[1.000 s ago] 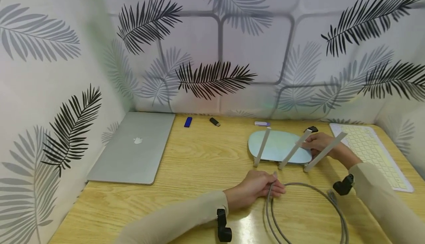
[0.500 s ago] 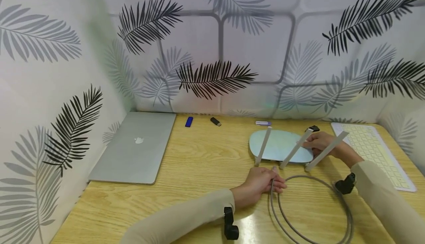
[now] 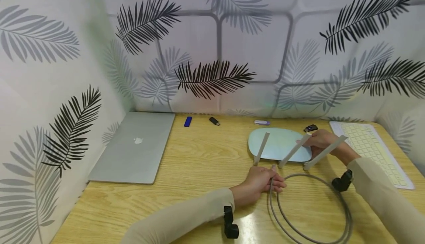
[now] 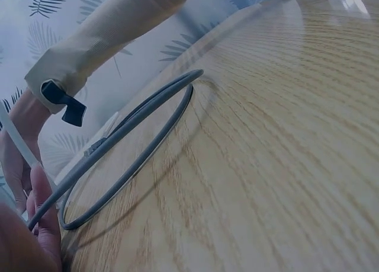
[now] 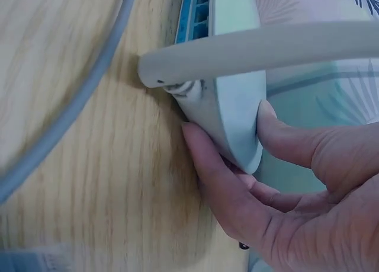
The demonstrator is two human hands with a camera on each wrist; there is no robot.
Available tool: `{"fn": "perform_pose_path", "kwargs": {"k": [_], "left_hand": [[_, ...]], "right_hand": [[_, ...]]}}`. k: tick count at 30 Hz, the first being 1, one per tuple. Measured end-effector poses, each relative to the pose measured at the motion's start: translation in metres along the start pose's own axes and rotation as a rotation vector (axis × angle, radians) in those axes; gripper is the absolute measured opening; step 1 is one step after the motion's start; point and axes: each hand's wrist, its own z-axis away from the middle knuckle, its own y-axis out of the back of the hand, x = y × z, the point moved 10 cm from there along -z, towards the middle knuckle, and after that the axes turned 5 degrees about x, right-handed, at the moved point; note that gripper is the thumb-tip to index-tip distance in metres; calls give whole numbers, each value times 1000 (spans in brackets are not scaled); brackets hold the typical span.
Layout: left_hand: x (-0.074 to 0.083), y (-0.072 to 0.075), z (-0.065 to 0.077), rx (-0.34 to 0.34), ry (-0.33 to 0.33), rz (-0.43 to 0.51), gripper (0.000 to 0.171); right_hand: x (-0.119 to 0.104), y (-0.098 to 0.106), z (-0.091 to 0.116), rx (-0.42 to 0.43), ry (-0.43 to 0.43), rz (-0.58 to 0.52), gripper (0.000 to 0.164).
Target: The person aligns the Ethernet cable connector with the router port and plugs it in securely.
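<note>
In the head view, my left hand [image 3: 259, 185] holds a grey Ethernet cable [image 3: 348, 214] close to one end, with the plug [image 3: 273, 168] poking out past the fingers just short of the router's front. The cable loops rightward over the wooden table. My right hand [image 3: 320, 142] grips the right end of the pale blue Wi-Fi router [image 3: 273, 143], which has three white antennas. Seen from the right wrist, the thumb lies on the router's top and the fingers curl beneath its edge. Ports [image 5: 201, 14] show along the router's side. The cable's second plug [image 4: 95, 146] appears in the left wrist view.
A closed silver laptop [image 3: 132, 148] lies at the left. Along the back are USB sticks: blue [image 3: 187, 122], black [image 3: 214, 121], white-and-purple [image 3: 262, 122] and another black one [image 3: 310, 128]. A white keyboard [image 3: 368, 144] is right of my right hand.
My left hand has shifted slightly right and forward, bringing the plug closer to the router. The cable's loop moved along with it. My right hand keeps its hold on the router.
</note>
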Motion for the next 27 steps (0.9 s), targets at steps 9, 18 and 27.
{"fn": "perform_pose_path", "kwargs": {"k": [9,18,27], "left_hand": [[-1,2,0,-17,12,12,32],[1,3,-2,-21,0,50,32],[2,2,-2,-46,-38,71,34]], "right_hand": [[18,-3,-9,-53,-61,-150,28],[24,-2,-19,-101,-3,-243,22],[22,-5,-16,-119,-36,-295,24]]}}
